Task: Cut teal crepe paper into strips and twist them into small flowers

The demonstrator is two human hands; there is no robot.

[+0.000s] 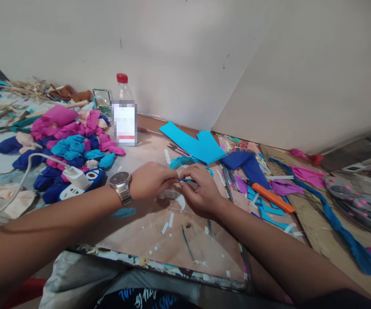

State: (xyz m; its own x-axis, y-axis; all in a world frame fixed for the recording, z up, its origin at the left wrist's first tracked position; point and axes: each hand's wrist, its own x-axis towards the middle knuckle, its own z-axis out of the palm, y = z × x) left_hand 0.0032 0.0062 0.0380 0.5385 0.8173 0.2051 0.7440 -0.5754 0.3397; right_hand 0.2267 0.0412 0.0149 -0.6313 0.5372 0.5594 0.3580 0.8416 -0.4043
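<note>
My left hand (151,180), with a metal watch (121,186) on its wrist, and my right hand (200,189) meet over a glass-topped work board (159,240). Both pinch a thin blue strip (185,180) stretched between their fingertips. A curled light-blue strip (185,161) lies just behind the hands. A pile of pink, blue and turquoise crepe-paper rosettes (69,146) lies to the left of my left arm.
A clear bottle with a red cap (123,109) stands by the wall. A turquoise sheet (195,143), dark blue paper (245,165), an orange cutter (274,197) and paper scraps lie to the right. A white power strip with a plug (76,180) sits left.
</note>
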